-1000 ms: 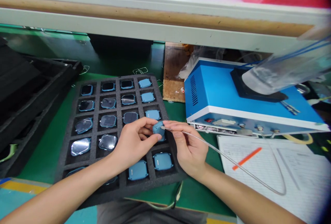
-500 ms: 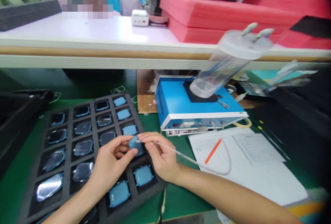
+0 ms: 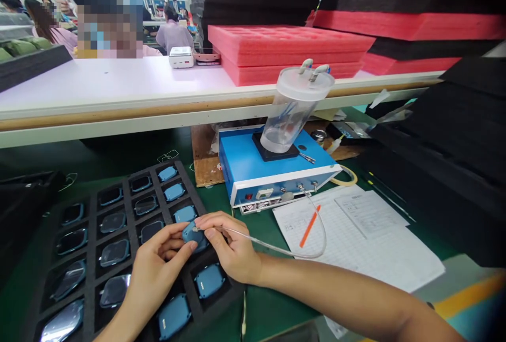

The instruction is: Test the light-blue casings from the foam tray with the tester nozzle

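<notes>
My left hand [image 3: 160, 265] pinches a small blue watch case [image 3: 188, 233] between thumb and fingers, tilted above a black foam tray [image 3: 92, 263]. Closed around the end of a clear thin tube [image 3: 272, 247] is my right hand [image 3: 234, 251], which holds the tube's tip at the face of the case. From there the tube curves right and back to the front of a blue machine [image 3: 253, 165]. Beneath and around my hands, the tray's compartments hold more blue cases [image 3: 209, 281] and several with dark glassy faces [image 3: 113, 252].
A clear cylinder [image 3: 286, 120] stands on the machine. Right of it lie papers [image 3: 371, 247] with an orange stick [image 3: 310, 226]. Behind runs a white shelf [image 3: 130, 81] bearing red foam trays [image 3: 276, 47]. Black foam stacks [image 3: 446, 136] rise at right. People sit beyond the shelf.
The camera view has shifted, so the hands, tray and machine appear further left, and more of the room beyond the shelf shows. Both hands keep their grip on the case and tube.
</notes>
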`<state>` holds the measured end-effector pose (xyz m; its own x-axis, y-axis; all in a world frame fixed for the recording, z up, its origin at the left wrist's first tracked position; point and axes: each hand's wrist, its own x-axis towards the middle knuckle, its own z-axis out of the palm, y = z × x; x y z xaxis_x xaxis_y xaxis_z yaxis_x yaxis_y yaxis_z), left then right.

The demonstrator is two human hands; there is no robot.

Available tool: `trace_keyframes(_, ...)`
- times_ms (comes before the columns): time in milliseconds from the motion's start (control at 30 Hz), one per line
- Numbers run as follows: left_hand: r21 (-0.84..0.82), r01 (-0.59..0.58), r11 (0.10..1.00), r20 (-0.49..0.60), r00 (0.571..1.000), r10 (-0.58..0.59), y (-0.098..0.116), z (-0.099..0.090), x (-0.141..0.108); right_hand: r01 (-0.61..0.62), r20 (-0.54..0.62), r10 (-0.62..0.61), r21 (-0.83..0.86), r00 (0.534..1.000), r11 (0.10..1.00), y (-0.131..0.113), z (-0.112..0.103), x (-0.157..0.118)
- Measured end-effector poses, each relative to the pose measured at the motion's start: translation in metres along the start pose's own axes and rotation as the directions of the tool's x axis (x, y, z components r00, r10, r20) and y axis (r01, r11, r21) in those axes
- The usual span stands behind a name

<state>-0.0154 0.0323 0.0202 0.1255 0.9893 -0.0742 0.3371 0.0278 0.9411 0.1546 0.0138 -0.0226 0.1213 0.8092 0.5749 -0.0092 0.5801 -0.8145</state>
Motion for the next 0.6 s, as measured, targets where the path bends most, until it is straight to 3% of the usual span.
trace_keyframes(600,0.033,-0.028,0.999,0.013,1.0,0.028,0.0018,-0.0003,-0.0024,0.008,0.012,-0.008,-0.028,1.0,1.0,-0.0005,-0.0006,-0.0011)
